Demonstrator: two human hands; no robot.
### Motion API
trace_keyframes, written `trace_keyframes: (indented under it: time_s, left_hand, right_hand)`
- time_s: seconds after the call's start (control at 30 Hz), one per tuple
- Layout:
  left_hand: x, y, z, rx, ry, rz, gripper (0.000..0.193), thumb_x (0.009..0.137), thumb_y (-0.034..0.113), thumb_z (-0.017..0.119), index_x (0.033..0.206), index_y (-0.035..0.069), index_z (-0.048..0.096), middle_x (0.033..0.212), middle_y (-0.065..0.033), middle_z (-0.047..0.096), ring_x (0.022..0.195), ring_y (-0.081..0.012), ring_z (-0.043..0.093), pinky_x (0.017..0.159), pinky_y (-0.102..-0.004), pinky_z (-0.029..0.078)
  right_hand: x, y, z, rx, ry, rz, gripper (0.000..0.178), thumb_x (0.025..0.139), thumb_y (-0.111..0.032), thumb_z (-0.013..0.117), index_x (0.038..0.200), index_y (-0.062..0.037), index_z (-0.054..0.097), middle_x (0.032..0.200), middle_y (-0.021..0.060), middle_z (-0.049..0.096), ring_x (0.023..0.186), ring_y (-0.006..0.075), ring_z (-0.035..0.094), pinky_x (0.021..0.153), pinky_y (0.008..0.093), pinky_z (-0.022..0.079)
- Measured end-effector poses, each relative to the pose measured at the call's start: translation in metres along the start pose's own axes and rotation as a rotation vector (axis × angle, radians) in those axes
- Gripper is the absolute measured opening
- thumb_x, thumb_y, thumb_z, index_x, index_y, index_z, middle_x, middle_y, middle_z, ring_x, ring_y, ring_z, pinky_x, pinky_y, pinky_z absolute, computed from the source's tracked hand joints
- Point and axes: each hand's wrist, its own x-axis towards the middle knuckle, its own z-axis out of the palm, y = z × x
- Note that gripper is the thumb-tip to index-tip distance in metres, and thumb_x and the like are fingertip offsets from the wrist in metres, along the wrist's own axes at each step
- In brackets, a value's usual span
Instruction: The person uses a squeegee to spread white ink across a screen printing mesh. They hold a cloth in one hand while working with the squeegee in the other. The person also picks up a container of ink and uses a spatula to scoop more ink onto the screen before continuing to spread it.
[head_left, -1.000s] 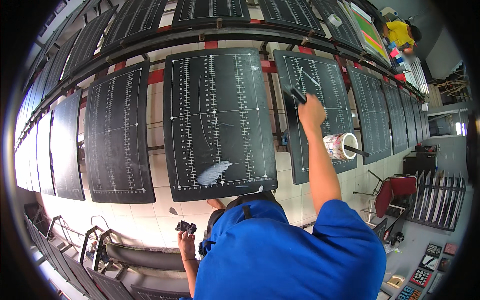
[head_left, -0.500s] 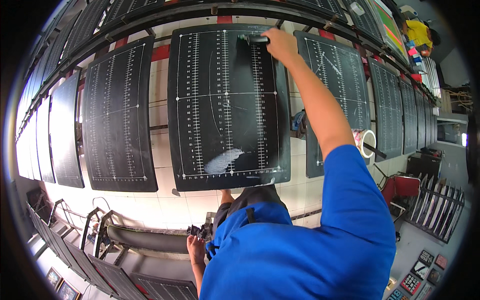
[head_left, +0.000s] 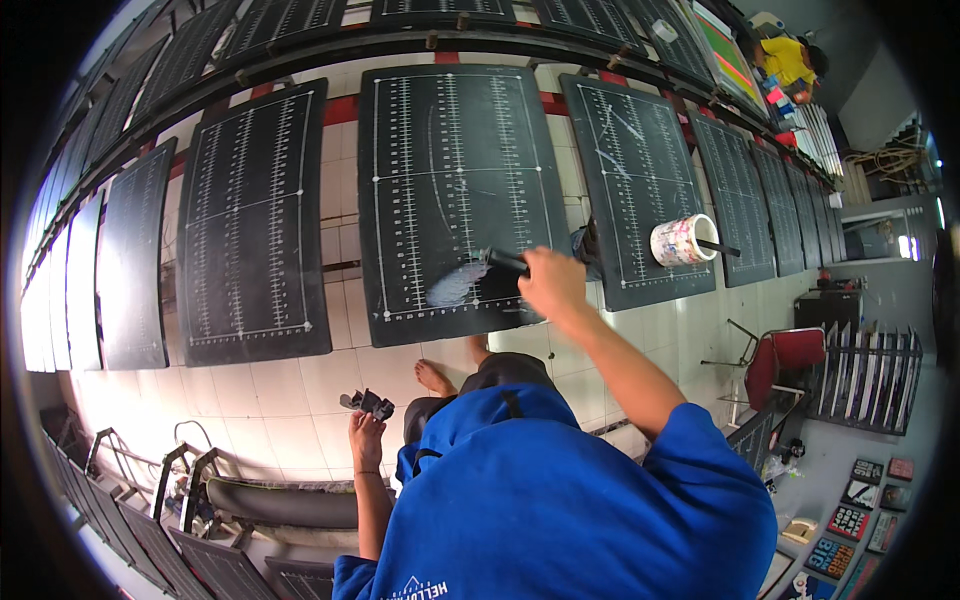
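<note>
In front of me lies a black board (head_left: 403, 235) with white ruled lines and scales. My right hand (head_left: 553, 285) is closed around the dark handle of a flat-edged spreading tool (head_left: 507, 262), whose pale tip lies at the board's near part. Just left of that tip is a whitish smear (head_left: 455, 285). Low on the left, away from the board, my left hand (head_left: 367, 428) pinches a black crumpled, cloth-like piece (head_left: 370, 404); its exact kind is unclear.
A paint-stained white bucket (head_left: 678, 243) with a dark stick stands on the board to the right (head_left: 640, 280). Another ruled board (head_left: 265, 225) lies to the left, with several more in the row. A red chair (head_left: 775, 360) and a drying rack (head_left: 862, 378) stand lower right. A person in yellow (head_left: 788, 62) is at the far right.
My right hand has drawn the tool from the board's far edge to its near part, beside the smear. My left hand and the black piece are farther out to the left.
</note>
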Motion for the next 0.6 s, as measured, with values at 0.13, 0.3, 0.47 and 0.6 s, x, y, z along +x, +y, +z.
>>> trace_keyframes:
  time_s: [0.13,0.3,0.47,0.6]
  left_hand:
    - [-0.017,-0.027,-0.045,0.083,0.045,0.232,0.017,0.097,0.007,0.059,0.111,0.013,0.05,0.092,-0.001,0.057,0.083,-0.0134,0.06,0.074,-0.0312,0.052]
    - [-0.075,-0.043,-0.063,0.061,0.23,0.199,0.02,0.095,0.005,0.061,0.11,0.012,0.049,0.09,-0.0008,0.055,0.079,-0.0129,0.057,0.069,-0.0305,0.05]
    - [-0.127,-0.069,-0.066,-0.079,0.327,0.114,0.02,0.094,0.004,0.062,0.106,0.013,0.05,0.091,0.0005,0.054,0.076,-0.0108,0.056,0.069,-0.0311,0.051]
    - [-0.13,-0.042,-0.026,-0.049,0.345,0.015,0.016,0.095,0.003,0.058,0.107,0.011,0.05,0.093,-0.0008,0.053,0.081,-0.0113,0.055,0.07,-0.0308,0.051]
  right_hand:
    - [0.093,-0.011,-0.029,0.143,0.047,0.003,0.023,0.075,-0.018,0.061,0.092,-0.0064,0.071,0.087,0.0189,0.071,0.084,0.0403,0.068,0.076,0.0519,0.053]
    - [0.253,-0.017,-0.025,0.124,0.234,-0.133,0.037,0.081,-0.019,0.06,0.116,-0.0133,0.069,0.113,0.0128,0.07,0.105,0.0349,0.066,0.089,0.047,0.053]
    - [0.342,-0.033,0.01,-0.028,0.254,-0.312,0.037,0.084,-0.01,0.057,0.119,-0.0156,0.069,0.116,0.011,0.069,0.107,0.032,0.066,0.088,0.0455,0.053]
    - [0.288,-0.046,0.029,-0.022,0.273,-0.336,0.029,0.083,-0.007,0.057,0.109,-0.0117,0.07,0.106,0.0094,0.069,0.102,0.0314,0.066,0.08,0.0464,0.054]
